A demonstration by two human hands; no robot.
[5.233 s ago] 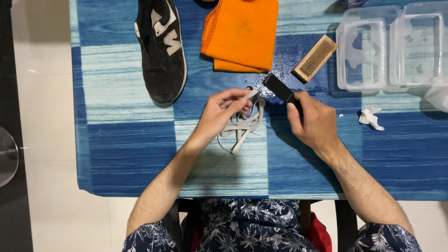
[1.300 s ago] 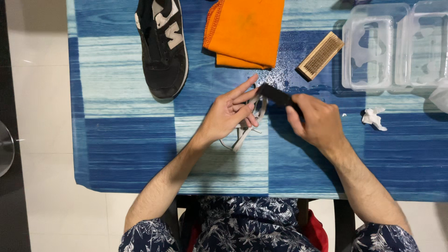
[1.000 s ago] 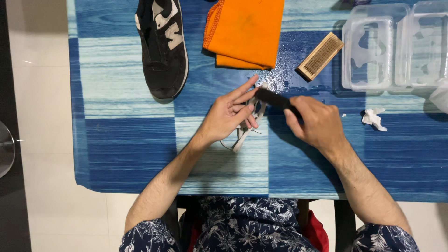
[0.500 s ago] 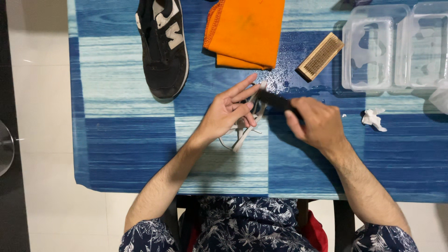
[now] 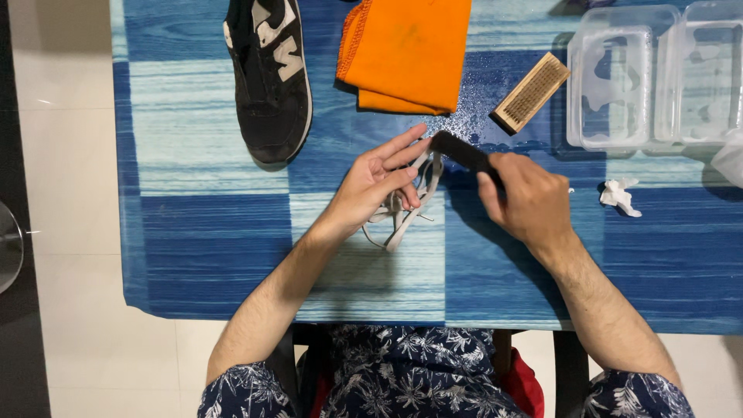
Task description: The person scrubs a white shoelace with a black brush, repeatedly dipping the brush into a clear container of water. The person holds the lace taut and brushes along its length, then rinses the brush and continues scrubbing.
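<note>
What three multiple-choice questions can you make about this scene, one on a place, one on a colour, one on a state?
1. Where does the black shoe lie?
A. left of the orange cloth
B. inside the clear container
C. on the floor

2. What colour is the brush in the right hand?
A. orange
B. black
C. white

3. What does the left hand do with the laces?
A. rests apart from them
B. holds them
C. ties them into the shoe

Key:
1 A: the shoe lies on the table beside the cloth.
2 B: its head is dark.
3 B: the laces hang from its fingers.
</note>
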